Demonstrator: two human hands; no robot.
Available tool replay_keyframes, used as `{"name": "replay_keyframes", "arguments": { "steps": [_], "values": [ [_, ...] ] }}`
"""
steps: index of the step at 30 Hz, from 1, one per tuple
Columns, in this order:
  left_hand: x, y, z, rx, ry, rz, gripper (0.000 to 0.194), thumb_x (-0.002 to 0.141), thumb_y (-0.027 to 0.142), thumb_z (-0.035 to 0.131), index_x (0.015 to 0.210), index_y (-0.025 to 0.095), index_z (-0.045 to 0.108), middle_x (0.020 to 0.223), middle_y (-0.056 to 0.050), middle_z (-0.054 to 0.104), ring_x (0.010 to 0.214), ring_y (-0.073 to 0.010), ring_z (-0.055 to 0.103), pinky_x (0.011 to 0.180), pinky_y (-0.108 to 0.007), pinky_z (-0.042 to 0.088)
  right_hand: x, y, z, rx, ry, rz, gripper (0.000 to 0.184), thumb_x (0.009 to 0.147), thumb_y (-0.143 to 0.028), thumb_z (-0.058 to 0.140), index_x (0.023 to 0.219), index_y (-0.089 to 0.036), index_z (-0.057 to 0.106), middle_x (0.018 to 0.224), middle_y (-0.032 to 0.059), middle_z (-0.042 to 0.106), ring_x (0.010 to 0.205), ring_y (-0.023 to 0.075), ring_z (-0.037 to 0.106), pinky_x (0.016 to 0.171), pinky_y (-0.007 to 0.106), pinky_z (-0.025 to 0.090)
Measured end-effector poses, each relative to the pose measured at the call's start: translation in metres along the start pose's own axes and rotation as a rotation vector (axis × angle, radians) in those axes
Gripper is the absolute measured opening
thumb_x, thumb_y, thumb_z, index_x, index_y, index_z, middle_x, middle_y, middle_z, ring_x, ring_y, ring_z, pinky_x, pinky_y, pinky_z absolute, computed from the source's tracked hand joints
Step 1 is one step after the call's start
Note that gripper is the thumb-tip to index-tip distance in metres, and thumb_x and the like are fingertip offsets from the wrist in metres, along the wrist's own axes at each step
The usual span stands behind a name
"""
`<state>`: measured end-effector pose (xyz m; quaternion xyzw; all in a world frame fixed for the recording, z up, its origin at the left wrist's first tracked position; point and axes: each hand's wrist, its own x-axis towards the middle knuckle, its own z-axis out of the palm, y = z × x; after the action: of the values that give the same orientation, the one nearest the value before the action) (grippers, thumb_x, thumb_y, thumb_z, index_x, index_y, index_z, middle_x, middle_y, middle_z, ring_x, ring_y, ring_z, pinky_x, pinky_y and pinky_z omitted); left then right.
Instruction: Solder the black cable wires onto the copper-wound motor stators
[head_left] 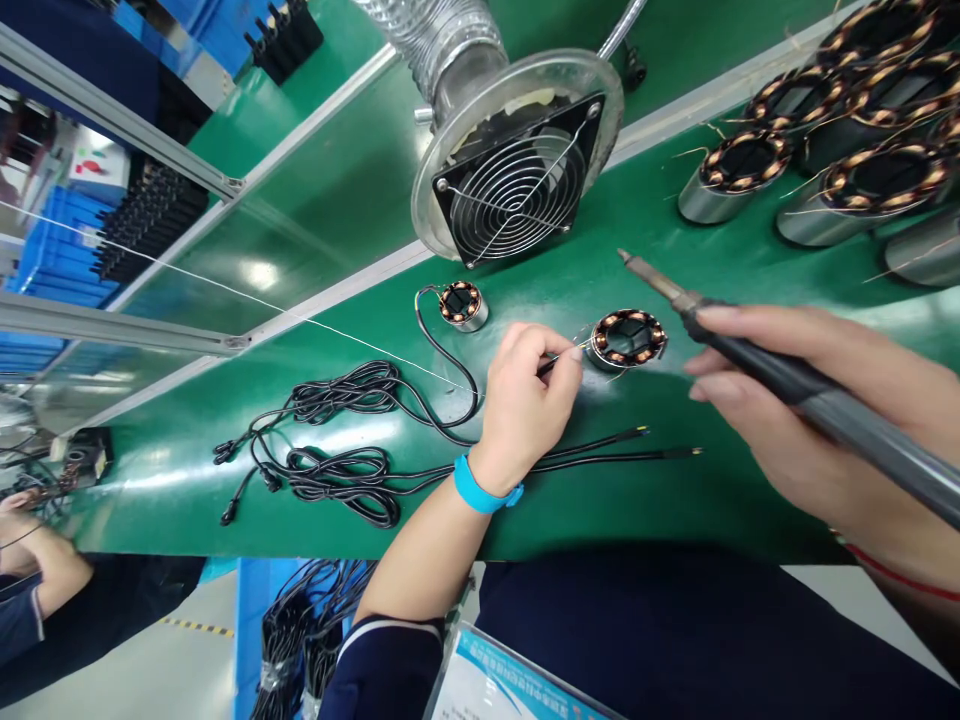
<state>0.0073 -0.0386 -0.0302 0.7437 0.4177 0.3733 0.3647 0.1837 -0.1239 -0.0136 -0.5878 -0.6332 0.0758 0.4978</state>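
My right hand (817,400) is closed around a soldering iron (795,375), its tip pointing up and left above the bench. With thumb and fingertips, my left hand (529,400) pinches the end of a black cable (549,367) beside a motor stator (628,340). Thin wires run between those fingertips and the stator's left edge. The iron's tip is apart from the stator. Copper coils ring the stator's top. Farther left stands a second stator (463,306) with a black cable joined to it. The left palm's contents are hidden.
A fume extractor fan (516,190) hangs behind the stators. Several larger stators (739,170) stand at the back right. Coiled black cables (341,400) lie on the green bench (187,450). A thin white strand crosses the left side. Another person's arm (56,565) shows at far left.
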Motion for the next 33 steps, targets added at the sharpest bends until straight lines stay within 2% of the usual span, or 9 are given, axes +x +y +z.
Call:
{"name": "replay_keyframes", "arguments": {
  "steps": [4, 9, 16, 22, 26, 30, 33],
  "values": [
    [0.001, -0.001, 0.002, 0.056, 0.003, 0.036, 0.019, 0.091, 0.014, 0.057, 0.076, 0.022, 0.051, 0.079, -0.001, 0.058, 0.079, -0.015, 0.055, 0.07, -0.029, 0.045, -0.02, 0.013, 0.002, 0.07, 0.086, -0.061, 0.036, 0.091, -0.019, 0.071, 0.125, -0.03, 0.071, 0.096, 0.003, 0.077, 0.073, 0.0155, 0.072, 0.063, 0.026, 0.058],
    [0.001, -0.001, 0.003, 0.087, 0.02, 0.063, 0.017, 0.092, 0.015, 0.056, 0.077, 0.022, 0.051, 0.079, -0.001, 0.058, 0.078, -0.0155, 0.054, 0.069, -0.03, 0.043, -0.02, 0.014, 0.005, 0.066, 0.043, -0.065, 0.013, 0.093, -0.021, 0.067, 0.103, -0.026, 0.074, 0.087, 0.0017, 0.076, 0.06, 0.0128, 0.069, 0.054, 0.023, 0.056],
    [0.001, -0.001, 0.004, 0.066, 0.033, 0.107, 0.017, 0.091, 0.012, 0.057, 0.077, 0.022, 0.051, 0.079, -0.001, 0.058, 0.078, -0.0147, 0.054, 0.067, -0.029, 0.042, -0.016, 0.008, 0.003, 0.053, -0.009, -0.051, 0.007, 0.096, -0.023, 0.064, 0.096, -0.024, 0.07, 0.086, 0.0009, 0.076, 0.06, 0.0113, 0.069, 0.058, 0.02, 0.058],
    [0.002, -0.001, 0.003, 0.088, 0.024, 0.1, 0.016, 0.092, 0.013, 0.056, 0.079, 0.022, 0.051, 0.08, -0.001, 0.058, 0.081, -0.0157, 0.055, 0.07, -0.03, 0.043, -0.015, 0.005, 0.0, 0.019, -0.055, -0.039, 0.008, 0.097, -0.023, 0.061, 0.096, -0.025, 0.069, 0.085, 0.0006, 0.076, 0.065, 0.0129, 0.072, 0.059, 0.021, 0.06],
    [0.002, -0.002, 0.003, 0.097, 0.049, 0.144, 0.017, 0.092, 0.011, 0.057, 0.08, 0.022, 0.052, 0.08, -0.001, 0.058, 0.081, -0.0148, 0.056, 0.07, -0.028, 0.044, -0.018, 0.008, 0.001, 0.034, -0.026, -0.066, 0.008, 0.097, -0.022, 0.062, 0.097, -0.026, 0.069, 0.083, -0.0002, 0.076, 0.063, 0.0118, 0.07, 0.056, 0.021, 0.058],
    [0.002, -0.005, 0.004, 0.154, 0.072, 0.211, 0.017, 0.093, 0.01, 0.057, 0.08, 0.021, 0.052, 0.08, 0.0, 0.059, 0.081, -0.0138, 0.057, 0.068, -0.027, 0.044, -0.021, 0.013, 0.003, 0.072, 0.02, -0.068, 0.014, 0.097, -0.025, 0.064, 0.11, -0.025, 0.069, 0.093, 0.0025, 0.076, 0.068, 0.0134, 0.07, 0.06, 0.025, 0.059],
    [0.002, -0.007, 0.005, 0.175, 0.091, 0.254, 0.017, 0.093, 0.01, 0.057, 0.081, 0.021, 0.052, 0.08, 0.0, 0.059, 0.081, -0.0133, 0.058, 0.067, -0.026, 0.045, -0.015, 0.007, -0.001, 0.021, -0.057, -0.024, 0.019, 0.1, -0.026, 0.061, 0.118, -0.025, 0.066, 0.101, 0.0035, 0.075, 0.074, 0.0133, 0.07, 0.069, 0.027, 0.06]
  ]
}}
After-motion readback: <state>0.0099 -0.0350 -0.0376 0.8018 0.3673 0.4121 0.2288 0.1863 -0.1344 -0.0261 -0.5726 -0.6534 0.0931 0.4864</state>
